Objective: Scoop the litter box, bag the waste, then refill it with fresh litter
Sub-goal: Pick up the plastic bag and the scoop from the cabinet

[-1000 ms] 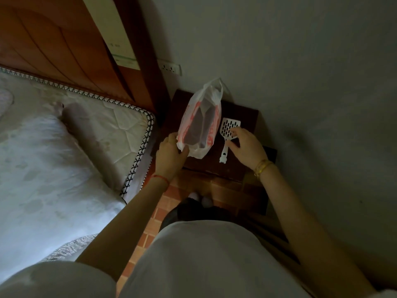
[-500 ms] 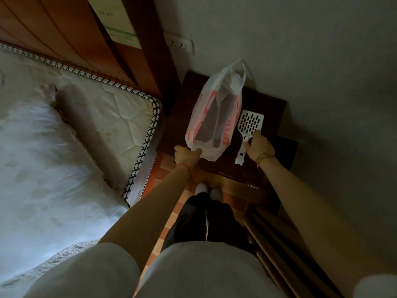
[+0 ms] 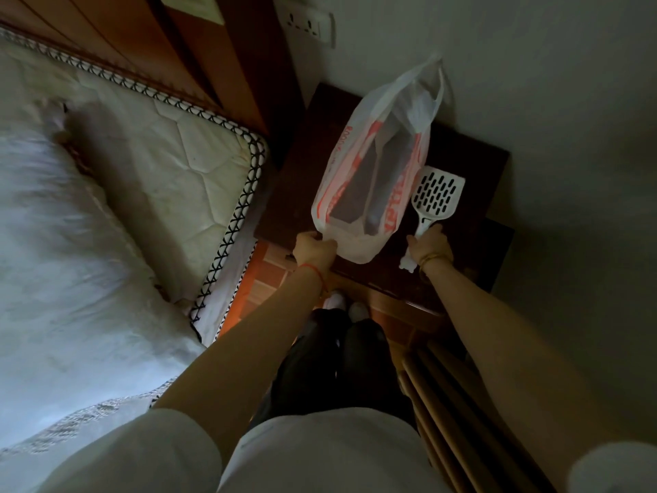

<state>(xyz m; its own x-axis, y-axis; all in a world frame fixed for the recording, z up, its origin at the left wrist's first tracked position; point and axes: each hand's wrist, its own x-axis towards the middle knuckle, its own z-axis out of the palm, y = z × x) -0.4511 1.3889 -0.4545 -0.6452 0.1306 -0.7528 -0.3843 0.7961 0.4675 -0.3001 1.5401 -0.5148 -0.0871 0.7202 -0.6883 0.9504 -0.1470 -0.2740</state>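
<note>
My left hand point(image 3: 314, 249) grips the near corner of the thin white plastic bag with red-orange print point(image 3: 355, 165). My fingers curl round a bunched fold of the film, so only my knuckles and the back of the hand show. The bag lies on the dark brown wooden tabletop point(image 3: 302, 172) with its loop handles reaching up toward the wall. Dark, long shapes show through the plastic, but I cannot tell what they are, and the printed lettering is too creased to read.

My right hand point(image 3: 428, 245) is wrapped round the handle of the white slotted plastic litter scoop point(image 3: 438, 193), which is just beside the bag on its right. My fingers are tucked under the hand and hidden. The end of the handle pokes out below my wrist, and the slotted head points away from me over the tabletop. I cannot tell whether the head is resting on the wood or is raised off it.

The room is dim. The quilted white mattress point(image 3: 170, 154) on the left runs off the frame, and the white wall socket point(image 3: 309, 24) is cut by the top edge. The pale wooden slats point(image 3: 437, 403) by my right leg are hard to make out.
</note>
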